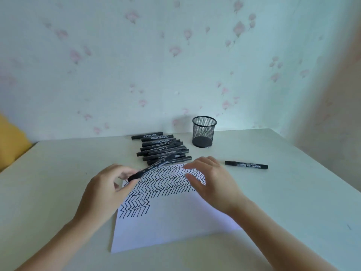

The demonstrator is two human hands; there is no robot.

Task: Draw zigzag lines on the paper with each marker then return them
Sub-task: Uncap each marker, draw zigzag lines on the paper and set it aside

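Paper (175, 222), thin and apt to slide, lies on my desk (58, 173) under my right hand (213, 184), fingers loose and spread at its two o'clock corner, while my left hand (103, 192) pinches a light, stiff marker (154, 166) near its tail over the eleven o'clock corner; the mesh cup (204, 132) at one o'clock looks empty.

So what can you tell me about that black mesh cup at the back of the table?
The mesh cup is a round, black pen holder that looks like wire mesh with a solid rim and a dark solid base. It stands upright near the wall, on the white table, to the right of the pile of black markers. You can see through its sides and no markers appear inside. Neither hand touches it, and it stands apart from the pile.
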